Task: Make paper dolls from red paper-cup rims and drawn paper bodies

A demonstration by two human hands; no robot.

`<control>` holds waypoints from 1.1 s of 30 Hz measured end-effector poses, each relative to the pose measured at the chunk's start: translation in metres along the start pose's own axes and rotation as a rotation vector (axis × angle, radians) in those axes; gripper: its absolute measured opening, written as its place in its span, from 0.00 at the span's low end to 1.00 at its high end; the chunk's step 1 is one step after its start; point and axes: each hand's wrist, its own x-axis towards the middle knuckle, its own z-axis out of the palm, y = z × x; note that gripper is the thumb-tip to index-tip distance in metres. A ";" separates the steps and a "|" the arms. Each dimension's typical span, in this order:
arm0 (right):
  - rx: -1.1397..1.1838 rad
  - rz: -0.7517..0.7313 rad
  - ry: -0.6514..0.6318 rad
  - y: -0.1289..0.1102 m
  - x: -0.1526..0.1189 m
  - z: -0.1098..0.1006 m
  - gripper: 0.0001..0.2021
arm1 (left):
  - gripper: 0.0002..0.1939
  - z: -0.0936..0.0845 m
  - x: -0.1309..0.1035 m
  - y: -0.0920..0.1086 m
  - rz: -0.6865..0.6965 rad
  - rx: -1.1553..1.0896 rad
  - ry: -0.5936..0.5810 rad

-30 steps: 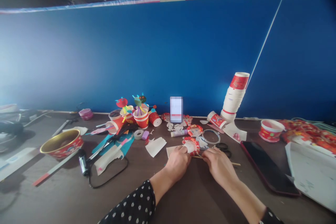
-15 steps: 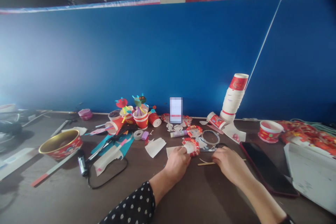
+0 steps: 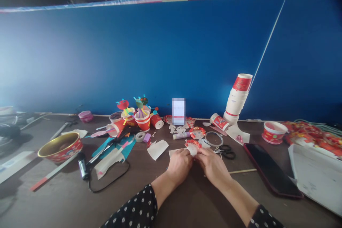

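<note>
Near the middle of the table, my left hand (image 3: 180, 164) and my right hand (image 3: 211, 165) meet at a small white and red paper piece (image 3: 192, 146). Fingers of both hands are closed on its near edge, and the fingertips are partly hidden. A white paper sheet (image 3: 173, 152) lies under and beside my left hand. Black-handled scissors (image 3: 227, 151) rest just beyond my right hand, next to a round ring of tape (image 3: 214, 139). A thin wooden stick (image 3: 243, 171) lies to the right of my right hand.
A glue stick (image 3: 181, 135) and paper scraps lie behind the hands. Decorated cups (image 3: 142, 120) and a gold-lined bowl (image 3: 62, 146) are at left, with a corded tool (image 3: 84, 166). A leaning cup stack (image 3: 236, 99), a dark phone (image 3: 271, 169) and a white tray (image 3: 317, 178) are at right.
My right hand has moved left from beside the scissors to the paper piece at my left hand. The scissors and more of the stick now show.
</note>
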 end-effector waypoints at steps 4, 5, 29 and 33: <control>0.008 0.016 0.005 0.001 0.000 0.001 0.12 | 0.10 -0.001 0.000 0.000 0.013 -0.009 0.009; 0.008 0.022 0.008 0.000 0.000 0.001 0.12 | 0.11 -0.001 -0.001 0.000 0.011 -0.013 0.011; 0.112 0.052 0.038 -0.003 0.001 0.007 0.11 | 0.11 -0.006 0.001 0.002 -0.092 -0.115 -0.033; 0.207 0.038 0.041 0.000 0.001 0.007 0.11 | 0.11 -0.011 0.000 0.002 -0.085 -0.213 0.031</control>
